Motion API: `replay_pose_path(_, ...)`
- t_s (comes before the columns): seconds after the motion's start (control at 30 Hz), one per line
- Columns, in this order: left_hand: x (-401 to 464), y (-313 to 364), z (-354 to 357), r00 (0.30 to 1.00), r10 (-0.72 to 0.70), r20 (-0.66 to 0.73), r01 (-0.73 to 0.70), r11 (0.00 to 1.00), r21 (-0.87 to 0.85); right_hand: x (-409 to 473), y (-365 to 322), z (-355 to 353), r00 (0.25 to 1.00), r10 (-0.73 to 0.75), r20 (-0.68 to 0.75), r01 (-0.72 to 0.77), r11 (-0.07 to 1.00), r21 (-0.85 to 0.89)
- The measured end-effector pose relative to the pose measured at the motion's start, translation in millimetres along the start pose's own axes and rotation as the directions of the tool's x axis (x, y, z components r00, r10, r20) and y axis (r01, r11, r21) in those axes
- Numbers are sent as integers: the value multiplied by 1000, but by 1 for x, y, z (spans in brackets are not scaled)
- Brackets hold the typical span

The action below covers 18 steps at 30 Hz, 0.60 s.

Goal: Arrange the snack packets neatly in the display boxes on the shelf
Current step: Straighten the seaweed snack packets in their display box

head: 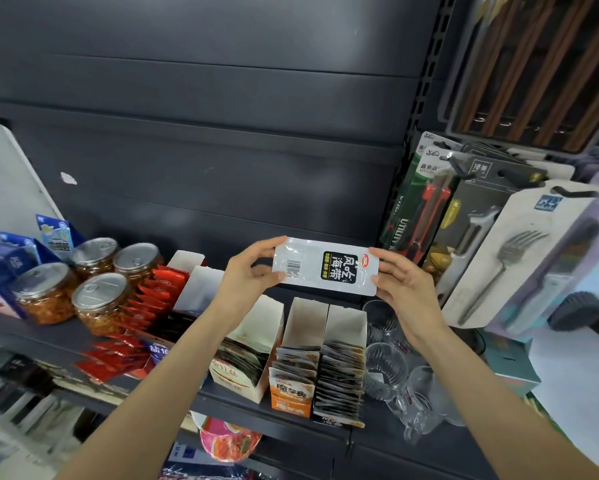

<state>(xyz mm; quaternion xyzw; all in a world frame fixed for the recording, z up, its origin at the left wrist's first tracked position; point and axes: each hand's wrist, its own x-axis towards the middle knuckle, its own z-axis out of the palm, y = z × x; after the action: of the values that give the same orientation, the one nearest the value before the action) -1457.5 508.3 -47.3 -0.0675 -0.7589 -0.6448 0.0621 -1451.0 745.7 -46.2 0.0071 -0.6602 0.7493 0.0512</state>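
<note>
The left hand (pixel 253 271) pinches the left short end of a white seaweed snack packet (pixel 325 266), thumb under and fingers curled over the top edge; the right hand (pixel 400 282) pinches the opposite short end the same way. Between them the packet is held flat and face-on to the camera, its long axis running left to right, up in the air in front of the dark back panel and above the shelf (pixel 429 441).

Directly below lie the open cardboard display boxes. The rightmost box (pixel 346 323) holds a row of dark packets standing on edge, and just beside it on the left the orange-fronted box (pixel 303 320) holds another row; a third box (pixel 260 327) sits further left, partly behind the left forearm. The boxes run front to back, crossing the held packet's long axis, so by my judgement the packet must be turned before dropping in. Both hands are about equally near the boxes.
</note>
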Motion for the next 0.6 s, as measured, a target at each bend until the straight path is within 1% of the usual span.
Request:
replay_pose_path(0.1,3,-7,0,991,-121,47,124,990,-64,0,-3,-4,1000,13,2,-13,1000,0)
replay_pose_path(0.13,3,-9,2,983,-170,63,176,980,-93,-1,-5,-6,1000,-8,8,9,999,-39)
replay_pose_path(0.2,5,-11,5,962,-258,90,269,951,-149,-3,-9,-8,992,-122,34,126,972,-200)
replay_pose_path(0.23,6,-13,7,952,-287,106,301,940,-160,-4,-11,-9,979,-197,54,204,929,-309)
replay_pose_path(0.3,9,-18,13,936,-330,127,345,929,-132,-5,-15,-10,944,-318,90,319,807,-497)
replay_pose_path(0.37,11,-23,19,919,-369,137,382,919,-91,-5,-16,-10,908,-399,131,394,700,-596)
replay_pose_path(0.43,15,-27,26,909,-385,158,399,914,-70,-5,-16,-11,882,-440,169,436,628,-644)
replay_pose_path(0.5,18,-30,33,916,-374,145,376,926,7,-5,-15,-12,874,-451,183,441,576,-688)
replay_pose_path(0.53,20,-33,36,933,-342,116,331,938,102,-5,-14,-13,867,-464,183,441,542,-715)
replay_pose_path(0.57,22,-36,37,955,-284,88,257,937,236,-5,-13,-15,859,-478,183,439,504,-744)
replay_pose_path(0.6,24,-39,38,972,-219,84,174,913,370,-4,-11,-17,852,-489,188,435,461,-773)
